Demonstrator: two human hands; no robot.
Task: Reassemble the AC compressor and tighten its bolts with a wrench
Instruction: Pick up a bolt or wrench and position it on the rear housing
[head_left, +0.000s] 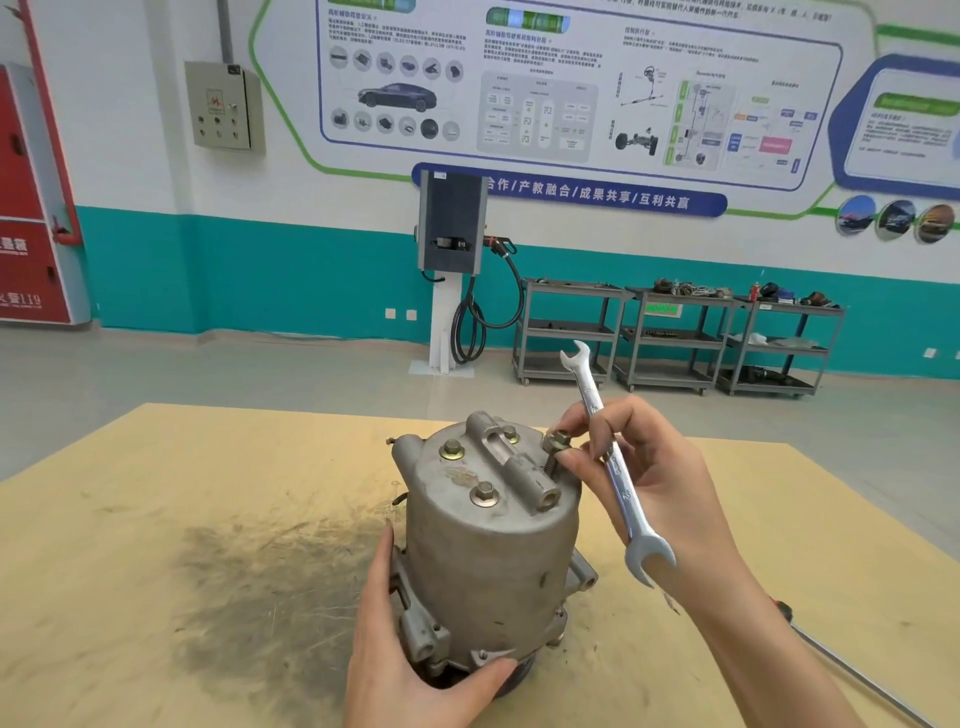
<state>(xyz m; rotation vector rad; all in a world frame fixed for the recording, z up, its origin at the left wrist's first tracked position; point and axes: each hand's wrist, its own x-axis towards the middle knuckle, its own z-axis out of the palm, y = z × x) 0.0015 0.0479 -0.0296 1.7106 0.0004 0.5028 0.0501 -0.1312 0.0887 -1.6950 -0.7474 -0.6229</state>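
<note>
We find the AC compressor (491, 540) standing on end near the middle of the desk (156, 519), its capped end facing up, beside a dark smear on the yellow surface. The left hand (410, 670) grips its lower flange, thumb curled across the front of the base and the other fingers (382, 566) laid up the left side of the housing. The right hand (649, 488) holds a double open-ended wrench (610, 462) slantwise across the palm, both of its ends free in the air, while the thumb and forefinger close on a raised bolt (557, 447) at the right rim of the cap (its threaded shank shows below the head). Three further bolts (451, 450) on the cap sit with their heads down against it. A red-handled screwdriver (841, 660) lies on the desk at the right edge. Grey trolleys (675, 338) stand against the far wall.
</note>
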